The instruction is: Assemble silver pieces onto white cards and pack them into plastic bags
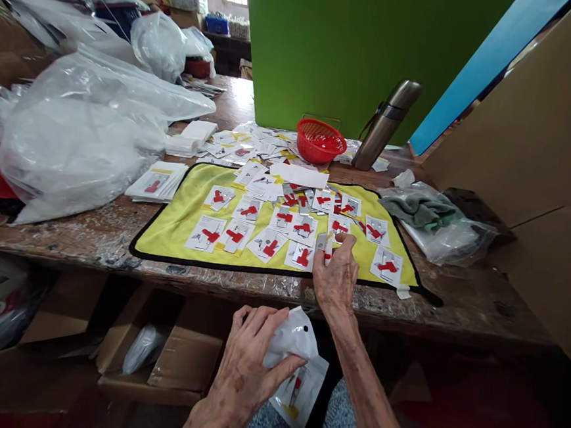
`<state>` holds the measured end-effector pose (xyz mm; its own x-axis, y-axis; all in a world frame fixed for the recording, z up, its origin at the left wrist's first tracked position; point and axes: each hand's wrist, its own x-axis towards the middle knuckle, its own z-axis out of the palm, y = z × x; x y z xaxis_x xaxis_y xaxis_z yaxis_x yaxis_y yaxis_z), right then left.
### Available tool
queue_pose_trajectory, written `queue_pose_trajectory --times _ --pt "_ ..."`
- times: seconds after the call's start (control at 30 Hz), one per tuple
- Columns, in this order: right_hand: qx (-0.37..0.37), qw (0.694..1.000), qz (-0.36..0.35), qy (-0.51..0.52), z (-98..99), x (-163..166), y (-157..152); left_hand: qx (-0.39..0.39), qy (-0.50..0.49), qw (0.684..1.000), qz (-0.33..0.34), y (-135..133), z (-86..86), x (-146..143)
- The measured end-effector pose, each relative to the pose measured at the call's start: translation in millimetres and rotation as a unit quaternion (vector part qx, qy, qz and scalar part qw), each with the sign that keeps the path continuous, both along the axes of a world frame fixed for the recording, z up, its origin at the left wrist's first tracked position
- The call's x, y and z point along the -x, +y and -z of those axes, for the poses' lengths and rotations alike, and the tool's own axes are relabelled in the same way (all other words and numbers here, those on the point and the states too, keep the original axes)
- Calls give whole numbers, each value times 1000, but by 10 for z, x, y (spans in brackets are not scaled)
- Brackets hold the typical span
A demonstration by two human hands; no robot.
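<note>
A white plastic pouch (pixel 300 334) with a round hang hole is gripped between the thumb and fingers of my left hand (pixel 252 350), just in front of the table edge. Below it, over my lap, is a clear-fronted pouch (pixel 310 389) with a red piece and some yellow inside; I cannot tell whether the two are separate. At the front of the yellow cloth, my right hand (pixel 336 267) pinches a card with a grey and red piece (pixel 323 243), partly covered by my fingers. Printed cards with red pieces (pixel 268 244) lie in rows beside it.
A loose heap of grey and red pieces (pixel 302 201) is on the yellow cloth (pixel 164 247). Behind stand a red basket (pixel 315 152) and a steel flask (pixel 382 129). Card stacks (pixel 157 181) and plastic bags (pixel 78 138) are left, a grey-green rag (pixel 424 208) right.
</note>
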<state>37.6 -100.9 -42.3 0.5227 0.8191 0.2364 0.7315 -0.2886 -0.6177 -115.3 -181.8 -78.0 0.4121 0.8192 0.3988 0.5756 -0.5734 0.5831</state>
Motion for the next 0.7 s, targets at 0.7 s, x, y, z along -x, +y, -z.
queue_pose_trajectory --times 0.7 --pt "255 848 -406 228 -395 -588 -776 47 16 998 37 172 -132 92"
